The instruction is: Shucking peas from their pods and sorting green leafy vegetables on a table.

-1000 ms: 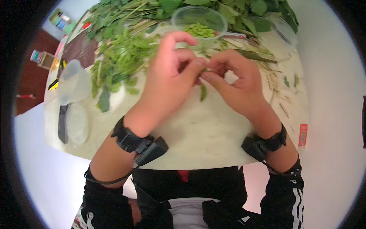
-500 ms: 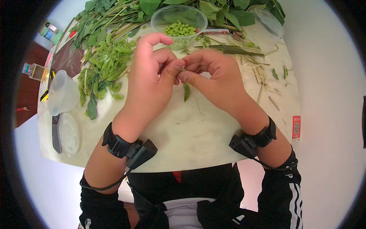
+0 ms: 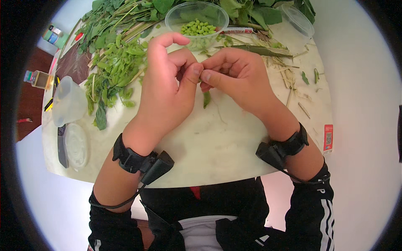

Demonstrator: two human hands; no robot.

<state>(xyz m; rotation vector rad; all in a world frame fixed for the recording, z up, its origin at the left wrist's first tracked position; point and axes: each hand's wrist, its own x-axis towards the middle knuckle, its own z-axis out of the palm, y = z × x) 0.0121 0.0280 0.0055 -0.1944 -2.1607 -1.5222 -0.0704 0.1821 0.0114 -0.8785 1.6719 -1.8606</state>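
Left hand (image 3: 169,85), right hand (image 3: 236,77): fingers pinching mostly hidden soybean pod (image 3: 199,80), plastic bowl's (image 3: 174,26) near side
Plastic bowl: holding shelled soybeans (image 3: 198,28)

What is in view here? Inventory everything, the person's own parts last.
table: one, pale, centre
bowl: one, clear, top centre
shelled beans: many, green, in the bowl
stick: one, white and red, beside the bowl
leafy stems: many, green, far edge
pod pile: one, green, upper left
single pod: one, green, near centre
stalk scraps: several, tan, right
lids: two, clear, left and top right
tub: one, translucent, left
flat strip: one, dark, left
sheet: one, brown, upper left
bottle: one, amber, far left
coded card: one, red, right edge
wristbands: two, black, both wrists
sleeves: two, black, bottom
left hand: one, bare, centre
right hand: one, bare, centre
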